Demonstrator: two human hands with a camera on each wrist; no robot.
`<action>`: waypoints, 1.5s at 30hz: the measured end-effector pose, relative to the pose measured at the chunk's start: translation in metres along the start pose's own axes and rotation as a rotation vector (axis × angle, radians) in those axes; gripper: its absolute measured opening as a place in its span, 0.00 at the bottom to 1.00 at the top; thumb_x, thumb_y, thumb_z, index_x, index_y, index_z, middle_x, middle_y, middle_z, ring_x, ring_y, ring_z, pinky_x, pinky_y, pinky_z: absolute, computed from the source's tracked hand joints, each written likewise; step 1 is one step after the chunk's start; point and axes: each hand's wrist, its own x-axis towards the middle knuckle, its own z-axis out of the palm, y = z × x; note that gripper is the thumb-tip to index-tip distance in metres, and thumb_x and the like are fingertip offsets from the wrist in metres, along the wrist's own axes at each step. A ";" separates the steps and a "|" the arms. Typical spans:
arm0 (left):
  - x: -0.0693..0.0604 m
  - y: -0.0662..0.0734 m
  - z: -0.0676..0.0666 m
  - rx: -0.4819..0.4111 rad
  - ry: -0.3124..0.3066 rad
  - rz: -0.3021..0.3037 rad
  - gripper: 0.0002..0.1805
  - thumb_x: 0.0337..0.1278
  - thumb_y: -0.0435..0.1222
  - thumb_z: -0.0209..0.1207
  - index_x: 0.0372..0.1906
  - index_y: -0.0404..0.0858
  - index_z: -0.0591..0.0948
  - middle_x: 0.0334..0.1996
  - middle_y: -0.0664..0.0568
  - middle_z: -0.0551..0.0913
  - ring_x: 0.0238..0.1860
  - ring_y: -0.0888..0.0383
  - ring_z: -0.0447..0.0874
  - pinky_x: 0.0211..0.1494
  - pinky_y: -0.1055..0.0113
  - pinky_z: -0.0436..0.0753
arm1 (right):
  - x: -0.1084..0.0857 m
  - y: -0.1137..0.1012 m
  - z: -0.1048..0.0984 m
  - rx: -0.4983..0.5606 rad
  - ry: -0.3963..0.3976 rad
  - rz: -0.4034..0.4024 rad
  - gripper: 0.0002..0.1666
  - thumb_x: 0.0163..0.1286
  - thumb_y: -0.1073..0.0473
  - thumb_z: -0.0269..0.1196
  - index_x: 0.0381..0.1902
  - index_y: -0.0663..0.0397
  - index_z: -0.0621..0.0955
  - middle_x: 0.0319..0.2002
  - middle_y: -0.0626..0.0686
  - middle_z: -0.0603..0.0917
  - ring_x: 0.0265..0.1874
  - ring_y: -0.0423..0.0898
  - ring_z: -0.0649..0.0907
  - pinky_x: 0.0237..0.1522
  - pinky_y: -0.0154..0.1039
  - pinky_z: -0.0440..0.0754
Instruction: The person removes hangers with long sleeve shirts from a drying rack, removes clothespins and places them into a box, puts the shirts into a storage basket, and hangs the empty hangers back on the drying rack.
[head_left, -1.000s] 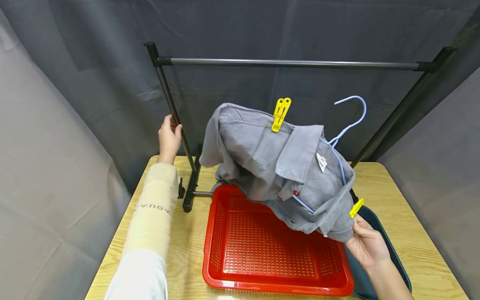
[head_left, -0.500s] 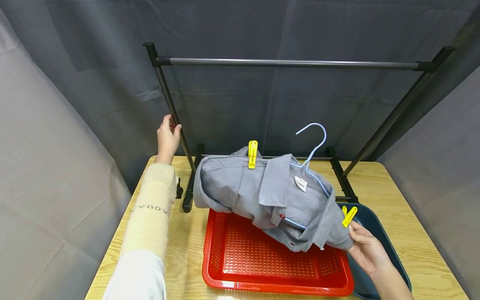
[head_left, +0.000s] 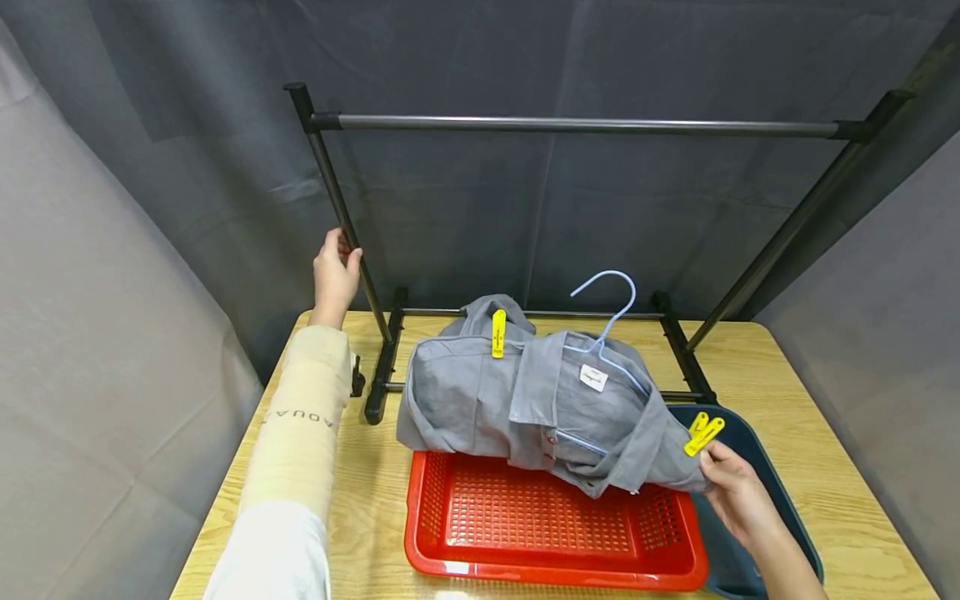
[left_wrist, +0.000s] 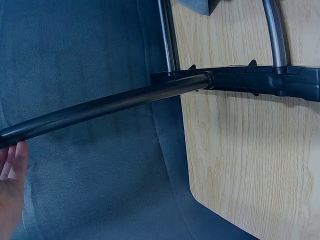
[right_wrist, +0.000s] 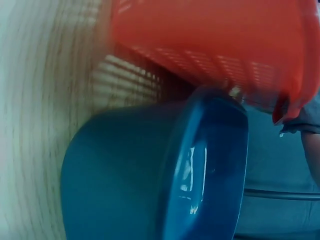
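Note:
In the head view, a grey shirt [head_left: 465, 383] with a pale blue wire hanger [head_left: 633, 292] inside its collar lies tilted over the red basket's back part. One yellow clothespin [head_left: 498, 333] is clipped on the shirt's upper left edge, another yellow clothespin [head_left: 703, 437] near its right end. My right hand [head_left: 738, 492] pinches that right end, just below the clothespin. My left hand [head_left: 335, 279] grips the left post [head_left: 326, 171] of a black clothes rack. In the left wrist view, fingers [left_wrist: 19, 160] touch the post. The right wrist view shows only part of my right hand [right_wrist: 312, 155].
The rack's horizontal bar [head_left: 585, 125] spans the back, with nothing hanging on it. The red perforated basket [head_left: 555, 573] stands at the front middle of the wooden table [head_left: 840, 433]. A blue basin [right_wrist: 120, 170] sits to its right. Grey cloth walls enclose the table.
The shirt and hanger have come down and to the left, then settled lower over the basket, the hook dropping with them. My right hand keeps its pinch; my left hand stays on the post.

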 end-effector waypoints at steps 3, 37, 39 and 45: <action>0.000 0.000 0.000 0.001 0.004 -0.001 0.18 0.58 0.28 0.55 0.53 0.28 0.69 0.41 0.34 0.77 0.42 0.42 0.78 0.49 0.54 0.74 | -0.001 0.002 0.001 -0.106 0.064 -0.037 0.21 0.72 0.73 0.36 0.45 0.54 0.75 0.38 0.45 0.76 0.35 0.37 0.76 0.39 0.27 0.74; 0.001 0.000 -0.003 0.003 0.011 -0.109 0.19 0.59 0.30 0.54 0.56 0.31 0.68 0.43 0.34 0.77 0.45 0.43 0.78 0.51 0.54 0.74 | 0.009 0.023 0.019 -0.534 0.228 -0.144 0.08 0.71 0.69 0.45 0.38 0.58 0.73 0.35 0.42 0.75 0.32 0.35 0.73 0.33 0.27 0.72; 0.000 0.001 -0.004 -0.019 -0.006 -0.124 0.21 0.59 0.30 0.54 0.57 0.31 0.68 0.44 0.35 0.76 0.45 0.43 0.77 0.51 0.54 0.74 | 0.009 0.024 0.019 -0.528 0.227 -0.141 0.08 0.71 0.69 0.45 0.38 0.58 0.73 0.34 0.43 0.75 0.32 0.35 0.73 0.33 0.27 0.71; -0.004 0.006 -0.008 -0.077 -0.060 -0.147 0.25 0.58 0.31 0.55 0.60 0.31 0.64 0.49 0.34 0.70 0.50 0.42 0.70 0.55 0.54 0.69 | 0.009 0.024 0.019 -0.504 0.227 -0.143 0.09 0.71 0.70 0.45 0.37 0.57 0.73 0.33 0.43 0.74 0.30 0.36 0.72 0.31 0.29 0.70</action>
